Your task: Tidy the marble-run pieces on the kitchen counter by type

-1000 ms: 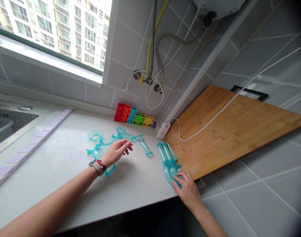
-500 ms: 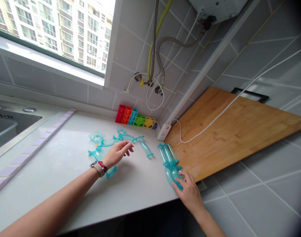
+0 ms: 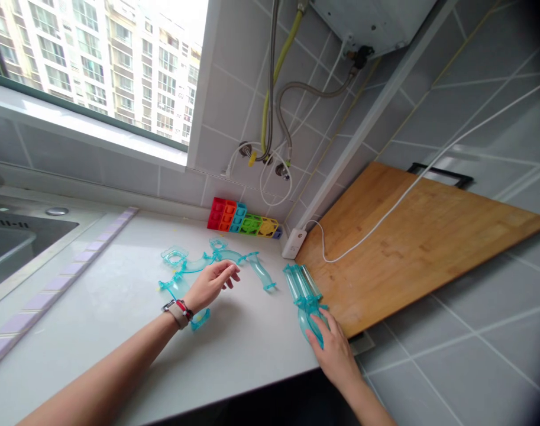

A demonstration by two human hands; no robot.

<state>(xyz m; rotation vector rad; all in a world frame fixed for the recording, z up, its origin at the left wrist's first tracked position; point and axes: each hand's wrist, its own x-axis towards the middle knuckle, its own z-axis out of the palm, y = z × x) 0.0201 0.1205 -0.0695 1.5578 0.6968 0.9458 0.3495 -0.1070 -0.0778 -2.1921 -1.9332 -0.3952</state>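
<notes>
My left hand (image 3: 214, 281), with a band and bracelet at the wrist, hovers over the white counter (image 3: 252, 349). Its fingers are loosely bent and apart, holding nothing. Around and below it lies a curving chain of clear teal track pieces, with a curved tube (image 3: 261, 272) at its right end. A square teal ring (image 3: 174, 256) lies left of the chain. My right hand (image 3: 336, 352) has its thumb and fingertips on a cluster of curved teal tubes (image 3: 306, 325) near the counter's front edge. Straight teal tubes (image 3: 300, 283) lie side by side just behind them.
A row of coloured plastic blocks (image 3: 243, 218) stands against the back wall. A wooden board (image 3: 411, 236) leans at the right, beside a white power strip (image 3: 295, 242) with a cable. The sink (image 3: 61, 236) is at the left; hoses (image 3: 291, 89) hang on the tiled wall.
My right fingers have shifted slightly over the curved tubes, which sit closer together. My left hand stays nearly in place. The whole view has tilted a little.
</notes>
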